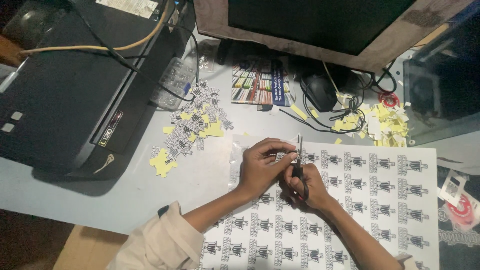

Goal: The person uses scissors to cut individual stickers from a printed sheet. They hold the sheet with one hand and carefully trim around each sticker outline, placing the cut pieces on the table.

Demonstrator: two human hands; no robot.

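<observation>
The right hand [312, 187] is closed around the dark handles of a pair of small scissors [300, 165], whose thin metal blades point up towards the far edge of the pale grey desk [125, 192]. The left hand [261, 165] is curled, with thumb and fingertips pinched on a small white printed paper piece [281, 156] held right against the blades. Both hands hover over a large white sheet printed with rows of black-and-white emblems [380, 200], which lies flat at the near right part of the desk and runs off its near edge.

Left of the hands, towards the middle of the desk, lies a loose pile of cut-out black-and-white stickers mixed with yellow backing scraps [192, 122]. A big black printer [65, 85] fills the far left corner, with a clear plastic blister tray [175, 80] just beside it. At the far edge stands a dark monitor with a brownish frame [320, 25]; below it lie a colourful printed leaflet [260, 82] and a black computer mouse [320, 90]. Towards the far right sits a heap of yellow and white paper offcuts [382, 122]. A beige sleeve [160, 242] covers the left upper arm
</observation>
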